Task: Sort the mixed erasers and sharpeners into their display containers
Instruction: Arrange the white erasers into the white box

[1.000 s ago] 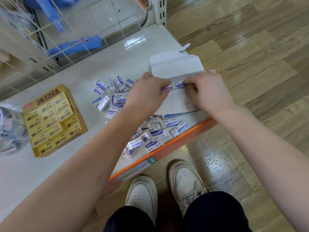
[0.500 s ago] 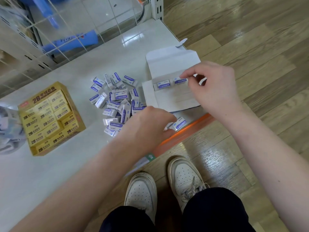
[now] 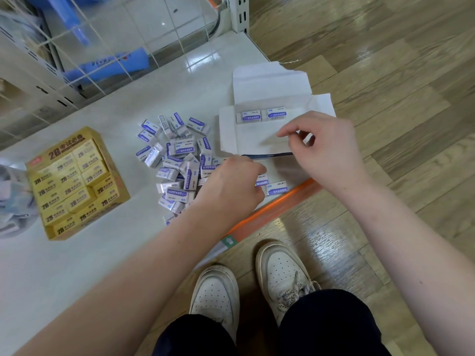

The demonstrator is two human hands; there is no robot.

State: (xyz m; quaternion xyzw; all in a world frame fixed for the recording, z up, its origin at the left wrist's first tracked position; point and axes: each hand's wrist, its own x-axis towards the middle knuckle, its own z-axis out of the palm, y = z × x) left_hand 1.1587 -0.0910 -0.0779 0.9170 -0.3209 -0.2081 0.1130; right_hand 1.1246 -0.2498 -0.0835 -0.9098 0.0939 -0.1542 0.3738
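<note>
Head view, what are the 2 hands doing?

>> Left hand [image 3: 231, 187] is down at the front of the loose eraser pile [image 3: 180, 163], back of the hand up, fingers curled onto the erasers. 1 peeking eraser [image 3: 262, 181] shows at its fingertips, but I can't tell if it's actually pinched. Right hand [image 3: 326, 150] hovers over the open white box [image 3: 257, 142]. Its index and thumb stretch out to the left, tips close together, and the other fingers are curled under. A white bit shows under those curled fingers, can't tell what it is.

And the containers?

>> 1 white box, lid flap up, with 2 boxed erasers [image 3: 252, 116] side by side against its far wall. 1 yellow box [image 3: 84, 218] sits well apart to the left, packed tight with yellow 2B erasers [image 3: 69, 181], too blurry for a proper count. 1 clear jar [image 3: 10, 201] is at the left edge, contents blurred. All of it sits on the white shelf [image 3: 102, 265].

Loose ones?

>> The pile lies between the 2 boxes, too jumbled to count. 1 stray eraser [image 3: 277, 190] lies just beside the shelf's orange front edge [image 3: 290, 199], near the left hand's fingertips.
</note>
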